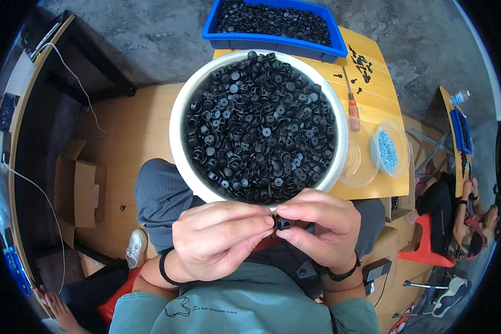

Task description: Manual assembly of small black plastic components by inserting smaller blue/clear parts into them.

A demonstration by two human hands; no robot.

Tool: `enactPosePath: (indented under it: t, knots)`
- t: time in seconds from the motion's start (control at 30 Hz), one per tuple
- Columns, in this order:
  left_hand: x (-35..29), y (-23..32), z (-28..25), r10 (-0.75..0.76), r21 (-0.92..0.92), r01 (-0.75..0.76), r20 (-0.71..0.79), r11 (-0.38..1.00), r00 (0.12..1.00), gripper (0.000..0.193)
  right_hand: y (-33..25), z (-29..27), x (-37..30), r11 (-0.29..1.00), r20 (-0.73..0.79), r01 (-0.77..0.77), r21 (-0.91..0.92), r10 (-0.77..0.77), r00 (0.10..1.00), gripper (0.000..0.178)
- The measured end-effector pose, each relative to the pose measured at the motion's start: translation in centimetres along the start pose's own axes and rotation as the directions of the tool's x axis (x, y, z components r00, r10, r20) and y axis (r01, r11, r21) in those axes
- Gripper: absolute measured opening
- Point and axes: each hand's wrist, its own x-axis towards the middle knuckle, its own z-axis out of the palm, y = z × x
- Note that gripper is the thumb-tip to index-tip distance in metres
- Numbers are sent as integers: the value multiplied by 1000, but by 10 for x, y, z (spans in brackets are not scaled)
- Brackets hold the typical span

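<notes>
Just past the near rim of a large white basin (pixel 175 128), both my hands meet over my lap. My right hand (pixel 325 228) pinches a small round black plastic part (pixel 283 223) between thumb and forefinger. From the other side, my left hand (pixel 220 236) has its thumb and fingertips pressed together against the same part; they hide its left end. The basin is heaped with black plastic parts (pixel 261 128), some disc-shaped and some ring-like.
Beyond the basin, a blue tray (pixel 273 42) holds more black pieces. On the yellow table (pixel 376 50) lie loose black pieces (pixel 363 67), a red-handled screwdriver (pixel 353 108) and a clear tub of screws (pixel 387 150). A cardboard box (pixel 86 192) stands left; other people sit at both sides.
</notes>
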Motion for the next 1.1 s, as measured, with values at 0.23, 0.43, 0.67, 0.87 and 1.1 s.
enactPosePath:
  t: [0.23,0.43,0.67,0.87,1.1]
  knots:
    - [0,-1,2,12,5,-12,5,1000,1000,16,1,1,0,1000,-1,16,-3,-16,1000,31]
    - [1,-2,2,13,-14,-13,6,1000,1000,17,1,1,0,1000,-15,1,-16,-1,1000,30]
    - [-1,3,0,-55,-39,56,37,998,998,18,8,4,-7,986,-88,-71,154,85,993,24]
    - [-1,3,-2,-159,-78,160,21,984,987,20,9,3,-10,973,-61,-155,174,167,984,23]
    - [1,4,-4,-222,-90,227,61,970,973,17,12,5,-11,969,-59,-181,171,194,979,22]
